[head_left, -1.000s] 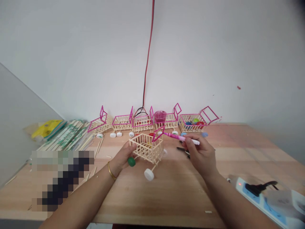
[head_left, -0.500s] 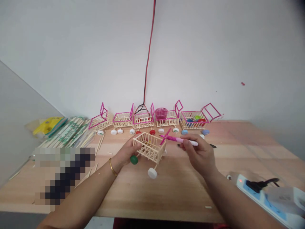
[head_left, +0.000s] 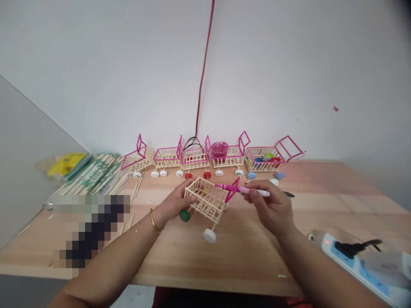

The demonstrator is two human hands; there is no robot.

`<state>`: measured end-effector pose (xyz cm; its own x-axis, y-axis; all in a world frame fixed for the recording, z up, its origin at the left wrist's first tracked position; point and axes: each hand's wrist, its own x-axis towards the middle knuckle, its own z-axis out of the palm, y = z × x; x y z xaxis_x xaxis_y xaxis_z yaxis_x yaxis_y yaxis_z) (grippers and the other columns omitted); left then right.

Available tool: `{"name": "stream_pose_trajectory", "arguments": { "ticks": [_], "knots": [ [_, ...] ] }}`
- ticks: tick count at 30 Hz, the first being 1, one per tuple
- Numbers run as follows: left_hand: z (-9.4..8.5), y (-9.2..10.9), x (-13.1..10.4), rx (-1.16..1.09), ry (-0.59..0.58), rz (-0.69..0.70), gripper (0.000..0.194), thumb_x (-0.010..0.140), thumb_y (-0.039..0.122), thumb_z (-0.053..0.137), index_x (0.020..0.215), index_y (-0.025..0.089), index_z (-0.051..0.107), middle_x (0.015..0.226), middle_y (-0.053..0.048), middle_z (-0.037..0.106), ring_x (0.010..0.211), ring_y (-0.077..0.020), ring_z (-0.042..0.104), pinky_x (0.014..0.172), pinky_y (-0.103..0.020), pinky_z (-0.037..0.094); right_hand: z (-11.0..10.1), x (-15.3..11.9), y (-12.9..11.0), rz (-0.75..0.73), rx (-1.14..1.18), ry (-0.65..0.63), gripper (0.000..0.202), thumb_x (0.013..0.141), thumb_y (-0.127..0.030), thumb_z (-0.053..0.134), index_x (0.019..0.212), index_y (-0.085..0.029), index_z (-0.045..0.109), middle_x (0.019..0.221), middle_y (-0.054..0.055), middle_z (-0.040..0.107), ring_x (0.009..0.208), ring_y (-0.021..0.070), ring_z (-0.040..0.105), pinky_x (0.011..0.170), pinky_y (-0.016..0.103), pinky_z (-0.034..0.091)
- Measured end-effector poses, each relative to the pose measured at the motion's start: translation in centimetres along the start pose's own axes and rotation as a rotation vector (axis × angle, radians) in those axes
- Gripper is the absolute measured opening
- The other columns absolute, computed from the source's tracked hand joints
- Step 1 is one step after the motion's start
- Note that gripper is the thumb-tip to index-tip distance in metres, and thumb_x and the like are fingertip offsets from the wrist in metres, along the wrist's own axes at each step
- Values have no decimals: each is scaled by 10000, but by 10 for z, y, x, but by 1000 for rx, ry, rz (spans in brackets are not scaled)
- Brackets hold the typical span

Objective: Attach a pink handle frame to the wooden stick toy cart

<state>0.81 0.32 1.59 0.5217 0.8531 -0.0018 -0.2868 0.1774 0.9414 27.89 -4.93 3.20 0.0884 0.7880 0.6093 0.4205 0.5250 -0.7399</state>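
While the left hand (head_left: 176,202) was closed on a small pale wooden-stick cart (head_left: 205,203) over the brown wooden desk (head_left: 237,265) and the right hand (head_left: 272,207) pinched a pink-and-white plastic marker (head_left: 245,190), any slip of its tip (head_left: 217,185) could easily have stained the cart's uncoloured side (head_left: 208,210).

No lettering can be read; the green print on the stick packets (head_left: 95,174) is too blurred.

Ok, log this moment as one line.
left hand: holds stick cart | right hand: holds pink marker, crossing cart's pink handle in view | contact: unclear | behind: pink-rimmed carts
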Motion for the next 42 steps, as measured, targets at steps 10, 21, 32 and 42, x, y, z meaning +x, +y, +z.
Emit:
{"name": "stream_pose_trajectory", "arguments": {
  "ticks": [10, 21, 32, 42],
  "knots": [
    [-8, -6, 2, 33, 11, 22, 717, 685, 498, 874, 1274, 179, 618, 1105, -100, 657, 815, -161, 624, 656, -227, 490, -6, -2, -7, 28, 91, 140, 93, 899, -293, 671, 843, -227, 704, 746, 16, 696, 524, 129, 612, 477, 252, 498],
    [-3, -3, 2, -53, 30, 26, 707, 670, 520, 882, 1242, 178, 647, 1048, -100, 721, 925, -207, 684, 716, -239, 525, -9, -5, -4, -16, 68, 129, 80, 911, -273, 663, 873, -232, 720, 710, 16, 691, 535, 142, 605, 477, 263, 478],
    [-4, -2, 2, -63, 50, 5, 709, 666, 543, 879, 1225, 177, 642, 1020, -92, 718, 843, -165, 673, 679, -219, 521, -8, -7, -3, -2, 89, 108, 82, 919, -292, 670, 884, -234, 715, 736, 24, 704, 553, 147, 614, 511, 280, 495],
    [-3, -1, 2, -37, 1, 11, 657, 680, 556, 867, 1150, 148, 656, 929, -74, 688, 776, -155, 652, 656, -230, 512, -6, -2, -4, -55, 60, 87, 49, 924, -253, 668, 910, -241, 713, 715, -1, 702, 562, 126, 639, 506, 229, 501]
  ]
}}
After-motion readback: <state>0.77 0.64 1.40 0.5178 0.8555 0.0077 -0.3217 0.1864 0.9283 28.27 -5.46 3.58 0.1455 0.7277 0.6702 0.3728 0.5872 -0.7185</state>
